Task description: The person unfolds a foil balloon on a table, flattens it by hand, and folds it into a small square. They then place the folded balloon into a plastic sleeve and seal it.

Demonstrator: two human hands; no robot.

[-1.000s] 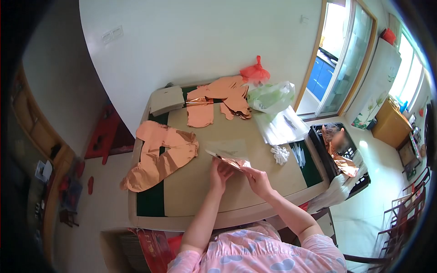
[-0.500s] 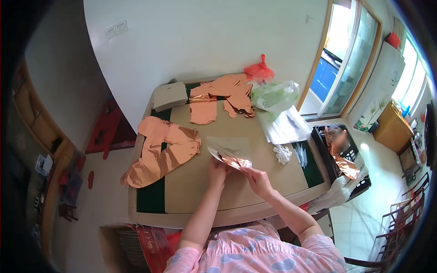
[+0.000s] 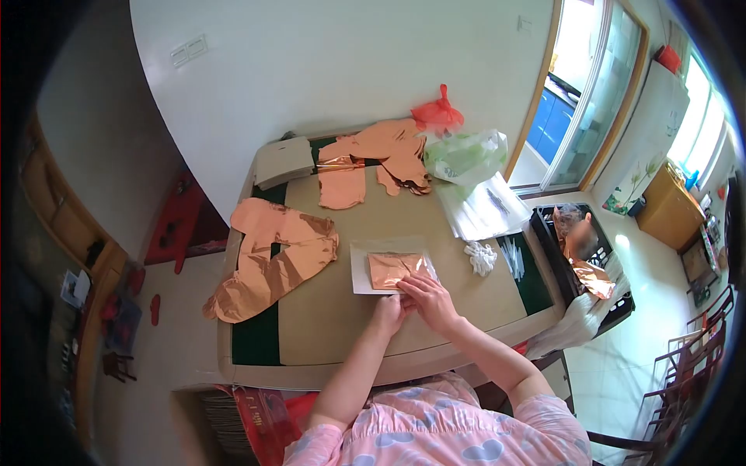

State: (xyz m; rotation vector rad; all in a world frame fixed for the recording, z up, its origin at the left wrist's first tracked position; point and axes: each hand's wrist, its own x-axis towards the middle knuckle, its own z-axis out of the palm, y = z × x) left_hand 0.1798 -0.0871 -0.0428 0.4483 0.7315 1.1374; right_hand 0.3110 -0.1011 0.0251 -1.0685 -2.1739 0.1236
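A folded rose-gold foil piece lies on a white card at the middle of the table, and a clear plastic sleeve seems to cover both. My left hand is closed at the lower edge of this packet, its fingertips partly hidden under the right hand. Across the lower right of the foil, my right hand rests with fingers stretched out and lying flat. To the left spreads a large flat rose-gold foil balloon, apart from both hands.
At the back are stacked foil balloons, a pile of grey cards and a red bag. Clear plastic sleeves, a crumpled white bundle and thin white sticks lie right. A black crate stands beside the table.
The packet was tilted up with its back side showing; now it lies flatter, foil side up. My right hand has moved from its right corner onto the foil, and my left hand has shifted right.
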